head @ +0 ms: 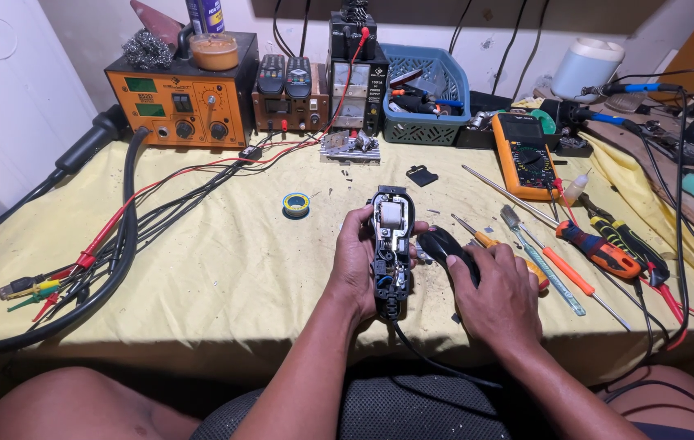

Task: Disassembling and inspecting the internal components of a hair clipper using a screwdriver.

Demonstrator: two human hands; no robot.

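Black clipper body point(390, 244), opened, sits clamped in my left hand point(355, 261), long axis running away from me, cord trailing toward my lap; my right hand point(497, 297) lies just right of it, fingers closed over the black cover point(445, 244); both above the yellow cloth point(224, 261); screwdrivers point(599, 248) farther right.

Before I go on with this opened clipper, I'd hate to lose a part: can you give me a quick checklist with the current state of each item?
1. Opened clipper body held firmly in left hand: ok.
2. Black cover under right hand: ok.
3. Insides face up and visible: ok.
4. Cord hangs off the table edge toward the lap, could snag: not ok.
5. Screwdrivers within reach at right: ok.
6. Cord unplugged: cannot tell.
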